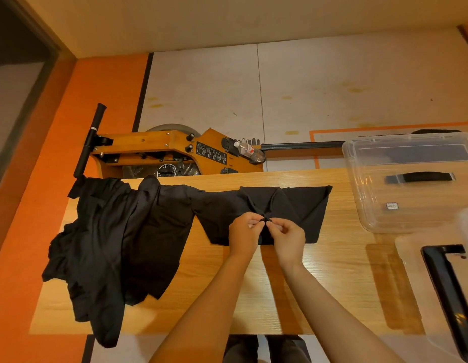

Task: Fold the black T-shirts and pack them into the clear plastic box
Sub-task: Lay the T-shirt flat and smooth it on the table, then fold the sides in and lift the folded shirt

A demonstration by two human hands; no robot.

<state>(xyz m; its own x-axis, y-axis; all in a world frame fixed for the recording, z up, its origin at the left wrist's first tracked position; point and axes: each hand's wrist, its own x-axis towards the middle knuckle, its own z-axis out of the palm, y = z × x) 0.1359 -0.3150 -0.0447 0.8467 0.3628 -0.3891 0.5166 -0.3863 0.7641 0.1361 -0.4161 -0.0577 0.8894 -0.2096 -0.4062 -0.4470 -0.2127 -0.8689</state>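
table: wooden, carries everything.
shirt pile: limp heap at table's left end, overhanging.
clear box: table's right, nothing inside.
T-shirt: mid-table; soft, light, likely slippery; take hems or shoulders.
left hand, right hand: both pinch its bunched centre.

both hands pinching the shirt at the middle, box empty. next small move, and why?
Probably lift the pinched fabric and fold it over: both the left hand and the right hand pinch one bunched spot on the shirt, which lies only partly folded. The box holds no shirts.
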